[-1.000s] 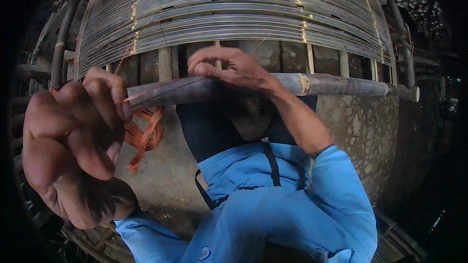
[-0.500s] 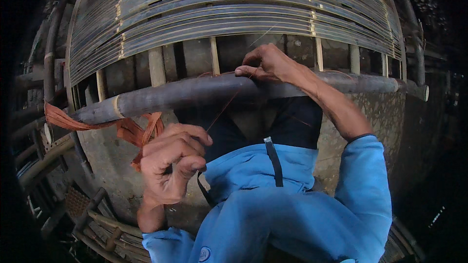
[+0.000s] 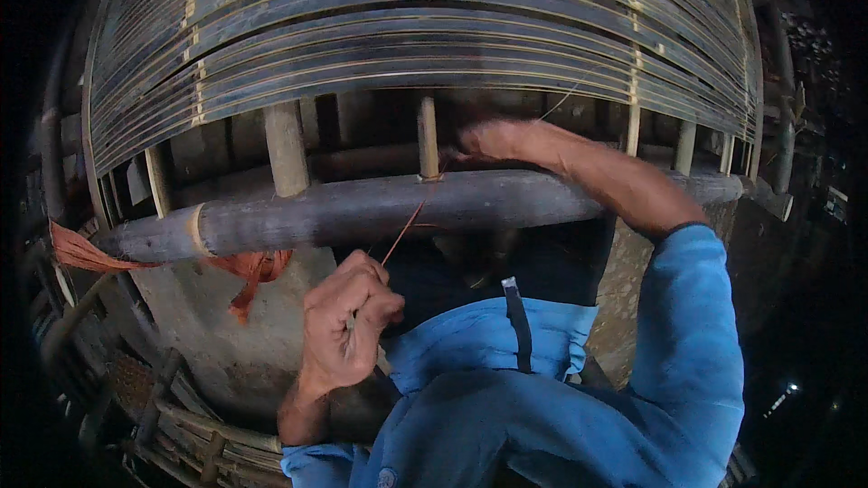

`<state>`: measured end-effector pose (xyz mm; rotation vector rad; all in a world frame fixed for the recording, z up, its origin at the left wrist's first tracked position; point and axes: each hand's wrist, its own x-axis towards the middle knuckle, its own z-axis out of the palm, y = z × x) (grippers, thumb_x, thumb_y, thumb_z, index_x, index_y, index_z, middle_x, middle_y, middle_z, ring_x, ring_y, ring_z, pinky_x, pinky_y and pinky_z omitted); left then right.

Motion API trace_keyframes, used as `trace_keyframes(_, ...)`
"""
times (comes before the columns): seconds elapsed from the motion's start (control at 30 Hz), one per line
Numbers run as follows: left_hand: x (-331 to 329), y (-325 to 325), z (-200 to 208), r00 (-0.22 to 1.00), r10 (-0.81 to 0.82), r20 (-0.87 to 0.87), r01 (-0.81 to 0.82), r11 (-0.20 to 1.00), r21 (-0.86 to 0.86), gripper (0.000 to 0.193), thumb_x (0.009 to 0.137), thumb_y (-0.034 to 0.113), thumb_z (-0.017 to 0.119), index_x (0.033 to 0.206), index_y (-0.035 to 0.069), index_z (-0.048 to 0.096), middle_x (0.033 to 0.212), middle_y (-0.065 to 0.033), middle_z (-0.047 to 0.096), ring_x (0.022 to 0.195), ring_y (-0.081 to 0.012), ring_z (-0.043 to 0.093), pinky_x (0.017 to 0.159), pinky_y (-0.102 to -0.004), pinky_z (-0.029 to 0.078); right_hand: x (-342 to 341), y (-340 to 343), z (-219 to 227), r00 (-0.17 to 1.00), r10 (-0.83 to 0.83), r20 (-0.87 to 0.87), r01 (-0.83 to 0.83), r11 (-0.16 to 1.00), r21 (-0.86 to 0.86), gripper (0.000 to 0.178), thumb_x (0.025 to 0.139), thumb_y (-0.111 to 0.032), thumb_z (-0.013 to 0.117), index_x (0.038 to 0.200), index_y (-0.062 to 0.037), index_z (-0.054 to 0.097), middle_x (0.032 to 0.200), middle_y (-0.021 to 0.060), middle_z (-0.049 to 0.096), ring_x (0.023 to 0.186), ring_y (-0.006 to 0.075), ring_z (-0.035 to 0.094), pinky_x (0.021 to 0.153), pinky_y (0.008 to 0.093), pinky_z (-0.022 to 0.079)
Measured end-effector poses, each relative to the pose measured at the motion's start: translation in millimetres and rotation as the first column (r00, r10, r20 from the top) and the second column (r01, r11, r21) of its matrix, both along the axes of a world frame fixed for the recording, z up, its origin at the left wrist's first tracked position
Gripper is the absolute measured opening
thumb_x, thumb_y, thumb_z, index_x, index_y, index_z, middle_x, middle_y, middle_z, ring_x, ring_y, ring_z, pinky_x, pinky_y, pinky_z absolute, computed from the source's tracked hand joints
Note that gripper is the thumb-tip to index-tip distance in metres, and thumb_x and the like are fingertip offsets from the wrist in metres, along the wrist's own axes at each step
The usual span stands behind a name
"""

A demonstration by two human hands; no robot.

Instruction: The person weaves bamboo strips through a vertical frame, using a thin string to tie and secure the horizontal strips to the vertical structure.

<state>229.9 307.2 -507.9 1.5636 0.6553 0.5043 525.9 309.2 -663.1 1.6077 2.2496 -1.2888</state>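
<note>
My left hand (image 3: 351,318) is closed in front of the dark bamboo pole (image 3: 334,211), gripping a thin reddish-brown cord (image 3: 404,233). The cord runs taut and slanting from this hand up across the pole to the foot of a narrow upright bamboo slat (image 3: 429,140). Just beyond the pole, to the right of that slat, is my right hand (image 3: 495,139). Its fingers are smeared by motion and partly in shadow, so I cannot tell what they hold. A thin light strand (image 3: 562,105) rises behind my right wrist.
A rack of long split-bamboo strips (image 3: 407,50), tied with pale bindings, spans the far side. Thick bamboo uprights (image 3: 287,149) join it to the pole. An orange cloth strip (image 3: 249,273) hangs at the pole's left. Bamboo framing (image 3: 221,438) stands at lower left.
My right hand has moved from on top of the pole to beyond it, beside the narrow slat. My left hand has closed more tightly and shifted right; the view has shifted too.
</note>
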Motion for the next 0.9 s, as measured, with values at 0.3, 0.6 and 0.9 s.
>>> trace_keyframes(0.3,-36,5,26,0.993,0.116,0.004,-0.115,0.985,-0.131,0.022,0.098,0.007,0.056,0.081,-0.004,0.061,0.076,-0.0088,0.059,0.065,-0.0145,0.058,0.06,-0.0288,0.046,-16,-4,95,0.899,-0.434,-0.062,0.411,0.882,-0.231,0.028,0.088,-0.026,0.072,0.1,-0.0012,0.072,0.098,0.0166,0.072,0.085,0.0289,0.067,0.079,0.0414,0.052)
trace_keyframes(0.6,-93,-30,134,0.96,-0.035,0.277,0.004,0.994,0.112,0.018,0.091,0.004,0.065,0.073,-0.001,0.062,0.067,-0.0106,0.054,0.063,-0.0258,0.054,0.055,-0.035,0.041,-82,-77,137,0.783,-0.012,-0.622,0.381,0.799,0.464,0.029,0.077,-0.023,0.08,0.069,-0.0047,0.059,0.065,0.0068,0.052,0.064,0.0264,0.048,0.074,0.0347,0.039)
trace_keyframes(0.9,-145,-64,123,0.985,0.03,0.173,-0.05,0.993,0.111,0.015,0.085,0.005,0.07,0.073,-0.001,0.063,0.071,-0.0122,0.056,0.067,-0.0291,0.059,0.059,-0.0371,0.044,-128,-110,144,0.8,-0.272,-0.535,0.538,0.721,0.437,0.049,0.078,-0.026,0.081,0.058,-0.0038,0.043,0.057,0.0123,0.038,0.057,0.0309,0.038,0.06,0.0402,0.035)
